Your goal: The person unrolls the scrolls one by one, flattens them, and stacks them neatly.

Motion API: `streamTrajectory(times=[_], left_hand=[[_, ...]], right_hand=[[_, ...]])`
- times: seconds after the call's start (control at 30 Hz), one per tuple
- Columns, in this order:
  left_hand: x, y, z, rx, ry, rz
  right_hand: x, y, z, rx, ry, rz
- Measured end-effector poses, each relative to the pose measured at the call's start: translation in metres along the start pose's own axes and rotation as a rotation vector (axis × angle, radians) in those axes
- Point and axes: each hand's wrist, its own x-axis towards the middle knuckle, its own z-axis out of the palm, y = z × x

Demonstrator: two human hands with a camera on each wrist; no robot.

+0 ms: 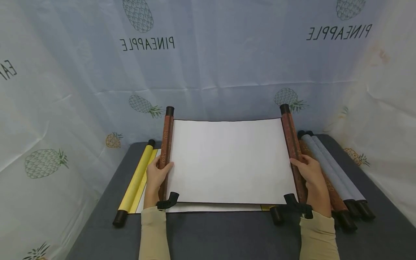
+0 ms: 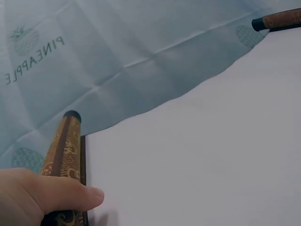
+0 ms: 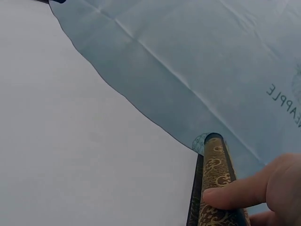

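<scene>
the printed pineapple backdrop (image 1: 227,54) hangs behind and to both sides, closing in the dark grey bench (image 1: 227,234). across the middle of the bench lies the open scroll, its white sheet (image 1: 230,162) spread flat between two brown patterned rollers whose long axes run from the near edge toward the far edge. the sheet lies inward from both hands, so each hand sits at an outer end of the spread. the left hand (image 1: 157,177) curls round the left roller (image 1: 167,144) near its near end, thumb lying over onto the sheet's margin. the right hand (image 1: 308,173) grips the right roller (image 1: 292,144) the same way, fingers laid across the roller. a yellow scroll (image 1: 136,180) lies partly unrolled toward the bench's left edge, its sheet running under the white one. toward the right edge lie rolled scrolls (image 1: 334,173), grey and brown, just beside the right hand.
</scene>
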Motion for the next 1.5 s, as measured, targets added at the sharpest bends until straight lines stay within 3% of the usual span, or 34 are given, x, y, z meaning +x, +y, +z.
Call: streamTrajectory(times=[0.27,0.5,0.87,1.23,1.33,1.5], left_hand=[[0.001,0.001,-0.004,-0.038,-0.078,-0.035],[0.003,0.003,-0.003,-0.093,-0.146,-0.044],[0.005,0.000,0.006,0.011,-0.148,0.000],[0.010,0.007,-0.011,0.038,-0.116,-0.063],[0.012,0.007,-0.015,0.039,-0.117,-0.050],[0.014,0.006,-0.019,0.108,-0.108,0.031]], right_hand=[[0.004,0.000,-0.001,0.008,-0.012,-0.041],[0.005,0.000,0.000,0.059,0.012,-0.020],[0.004,0.007,0.004,0.014,0.105,-0.032],[0.008,0.009,-0.007,-0.014,0.087,-0.067],[0.010,0.009,-0.009,-0.039,0.072,-0.082],[0.011,0.007,-0.011,-0.093,0.039,-0.142]])
